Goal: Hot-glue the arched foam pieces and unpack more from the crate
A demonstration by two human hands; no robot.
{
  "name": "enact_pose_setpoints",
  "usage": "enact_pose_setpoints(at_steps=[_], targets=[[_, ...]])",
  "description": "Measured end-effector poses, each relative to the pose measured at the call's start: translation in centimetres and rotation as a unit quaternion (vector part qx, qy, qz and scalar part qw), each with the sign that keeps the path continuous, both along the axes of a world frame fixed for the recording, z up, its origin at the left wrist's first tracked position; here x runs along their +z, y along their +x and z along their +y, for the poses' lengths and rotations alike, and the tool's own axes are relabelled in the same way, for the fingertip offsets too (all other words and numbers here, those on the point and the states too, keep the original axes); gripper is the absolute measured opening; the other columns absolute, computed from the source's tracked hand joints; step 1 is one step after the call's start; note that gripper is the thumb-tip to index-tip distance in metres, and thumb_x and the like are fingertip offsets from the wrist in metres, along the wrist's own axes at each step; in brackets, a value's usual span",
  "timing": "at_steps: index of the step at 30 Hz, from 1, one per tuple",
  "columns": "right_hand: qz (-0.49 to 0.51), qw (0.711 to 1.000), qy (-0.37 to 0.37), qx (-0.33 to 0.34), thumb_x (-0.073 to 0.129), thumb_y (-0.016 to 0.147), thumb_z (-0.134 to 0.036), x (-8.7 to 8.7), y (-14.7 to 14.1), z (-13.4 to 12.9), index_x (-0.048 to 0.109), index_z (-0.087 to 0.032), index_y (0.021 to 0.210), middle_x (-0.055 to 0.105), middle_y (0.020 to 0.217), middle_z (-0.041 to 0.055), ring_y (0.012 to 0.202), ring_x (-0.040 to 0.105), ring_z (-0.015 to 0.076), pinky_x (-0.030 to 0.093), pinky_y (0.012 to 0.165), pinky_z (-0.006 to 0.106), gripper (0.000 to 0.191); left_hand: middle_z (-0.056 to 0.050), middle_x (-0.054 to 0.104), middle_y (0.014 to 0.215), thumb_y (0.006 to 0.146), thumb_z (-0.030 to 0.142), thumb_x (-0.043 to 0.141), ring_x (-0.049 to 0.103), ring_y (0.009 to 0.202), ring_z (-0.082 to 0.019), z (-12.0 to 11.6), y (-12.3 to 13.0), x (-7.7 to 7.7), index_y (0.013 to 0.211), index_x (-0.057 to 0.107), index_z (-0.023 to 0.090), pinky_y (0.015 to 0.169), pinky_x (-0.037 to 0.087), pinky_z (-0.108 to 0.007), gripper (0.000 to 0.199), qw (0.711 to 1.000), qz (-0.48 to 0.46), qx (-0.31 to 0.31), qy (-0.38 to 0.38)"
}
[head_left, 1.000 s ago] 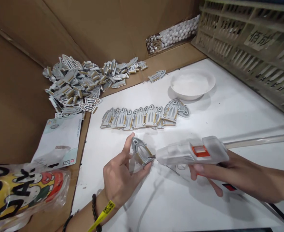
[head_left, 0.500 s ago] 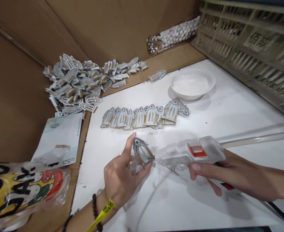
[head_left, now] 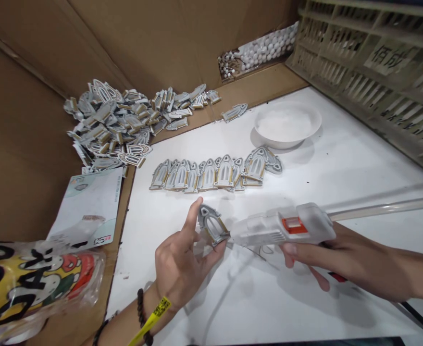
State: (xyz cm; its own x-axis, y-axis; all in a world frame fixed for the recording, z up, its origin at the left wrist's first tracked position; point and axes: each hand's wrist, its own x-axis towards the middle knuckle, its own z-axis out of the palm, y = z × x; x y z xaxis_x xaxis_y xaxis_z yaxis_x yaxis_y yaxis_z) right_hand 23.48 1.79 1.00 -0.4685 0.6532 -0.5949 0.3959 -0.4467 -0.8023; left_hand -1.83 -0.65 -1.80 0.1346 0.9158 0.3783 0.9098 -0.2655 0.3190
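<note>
My left hand [head_left: 179, 262] pinches a grey arched plastic piece with gold edging [head_left: 212, 225] between thumb and fingers, its index finger raised behind it. My right hand [head_left: 327, 262] grips a white hot glue gun [head_left: 281, 227] with an orange switch. The gun's metal nozzle reaches the edge of the arched piece, and the contact point is partly hidden. A row of similar arched pieces [head_left: 211, 175] lies on the white work surface [head_left: 323, 158] just beyond my hands.
A heap of arched pieces [head_left: 110, 122] lies on cardboard at the back left. A white bowl [head_left: 287, 124] stands behind the row. A clear glue stick [head_left: 380, 210], a plastic crate [head_left: 370, 62], white foam balls [head_left: 264, 50], a printed card [head_left: 85, 211] and a printed plastic bag [head_left: 31, 283] surround the surface.
The glue gun has shifted slightly left, bringing its nozzle to the arched piece. My left hand has turned the piece a little. The other objects have not moved.
</note>
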Motion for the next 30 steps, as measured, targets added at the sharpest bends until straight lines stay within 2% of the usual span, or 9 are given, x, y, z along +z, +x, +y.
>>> enact_pose_setpoints(at_steps=[5,8,16,24,30], targets=[[-0.002,1.0,0.003,-0.003,0.058,0.072,-0.071,0.09,-0.11,0.01,0.06,-0.021,0.064,0.045,0.053,-0.0024,0.052,0.052,0.0147,0.045,0.051,0.027,0.051,0.005,0.062,0.058,0.076,0.036,0.07,0.048,0.038,-0.007,-0.02,-0.04,0.04,0.118,0.062,0.016,0.035,0.039,-0.016,0.047,1.0,-0.002,-0.006,0.003],[0.008,1.0,0.003,-0.004,0.056,0.073,-0.073,0.13,-0.17,0.04,0.059,-0.021,0.063,0.044,0.051,-0.0023,0.053,0.053,0.0154,0.046,0.05,0.026,0.053,0.006,0.062,0.057,0.076,0.035,0.071,0.046,0.037,-0.007,0.0,-0.09,0.04,0.12,0.06,0.016,0.035,0.037,-0.016,0.05,1.0,-0.002,-0.006,0.003],[0.018,1.0,0.0,-0.008,0.058,0.073,-0.072,-0.03,-0.14,0.02,0.058,-0.021,0.063,0.043,0.051,-0.0027,0.052,0.052,0.0148,0.046,0.05,0.026,0.052,0.003,0.064,0.06,0.077,0.036,0.07,0.053,0.044,-0.009,-0.05,-0.24,-0.07,0.113,0.062,0.016,0.037,0.04,-0.016,0.042,1.0,0.004,-0.01,0.003],[0.007,1.0,0.005,-0.002,0.058,0.073,-0.071,-0.15,-0.06,0.03,0.059,-0.021,0.064,0.044,0.053,-0.0029,0.049,0.052,0.0143,0.044,0.049,0.026,0.051,0.006,0.059,0.054,0.078,0.036,0.069,0.052,0.043,-0.009,-0.04,-0.19,0.02,0.127,0.055,0.013,0.039,0.04,-0.017,0.055,1.0,0.025,-0.013,0.014],[-0.002,1.0,-0.002,-0.009,0.056,0.072,-0.075,0.05,-0.06,0.02,0.059,-0.021,0.064,0.044,0.053,-0.003,0.049,0.052,0.0137,0.042,0.047,0.026,0.055,0.004,0.065,0.063,0.078,0.031,0.07,0.051,0.043,-0.008,0.03,-0.19,-0.05,0.13,0.05,0.014,0.038,0.039,-0.016,0.058,0.999,0.034,-0.029,0.03]])
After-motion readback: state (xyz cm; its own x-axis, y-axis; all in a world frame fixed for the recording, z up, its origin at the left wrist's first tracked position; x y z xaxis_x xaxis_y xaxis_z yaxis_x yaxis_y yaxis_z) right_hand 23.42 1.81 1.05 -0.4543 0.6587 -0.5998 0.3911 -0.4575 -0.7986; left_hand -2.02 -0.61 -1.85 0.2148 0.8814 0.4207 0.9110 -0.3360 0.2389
